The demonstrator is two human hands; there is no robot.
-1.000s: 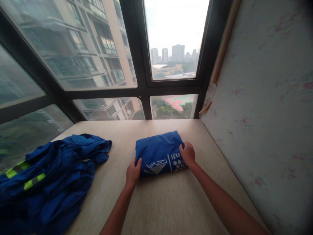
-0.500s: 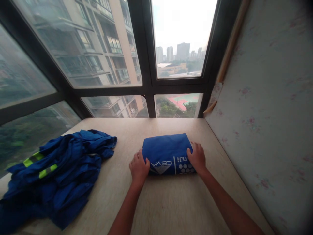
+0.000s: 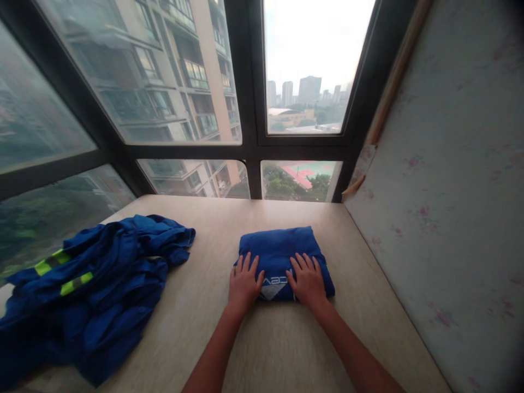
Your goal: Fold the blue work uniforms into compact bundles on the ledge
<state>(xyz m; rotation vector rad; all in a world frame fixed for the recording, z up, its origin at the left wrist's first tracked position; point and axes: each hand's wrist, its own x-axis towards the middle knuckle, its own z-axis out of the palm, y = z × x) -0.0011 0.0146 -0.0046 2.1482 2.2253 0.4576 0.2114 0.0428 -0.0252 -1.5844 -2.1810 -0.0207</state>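
Observation:
A folded blue work garment (image 3: 278,243) lies on the pale ledge (image 3: 196,327) in front of me, a compact block with white lettering and a triangle logo on its near side. My left hand (image 3: 244,281) rests flat on its left part, fingers stretched out and apart. On its right part lies my right hand (image 3: 308,278), also open with spread fingers. Both palms cover some of the lettering. To the left, a second blue work garment (image 3: 110,278) with yellow-green reflective strips sits in a loose, crumpled heap, touched by neither hand.
Dark-framed windows (image 3: 249,147) rise along the back and left of the ledge. A wall with flowered paper (image 3: 429,229) bounds the right side, its paper torn near the window corner.
Both hands have moved from gripping the folded garment's side edges onto its top, fingers now spread flat. The heaped garment stays in place; the view has tilted slightly.

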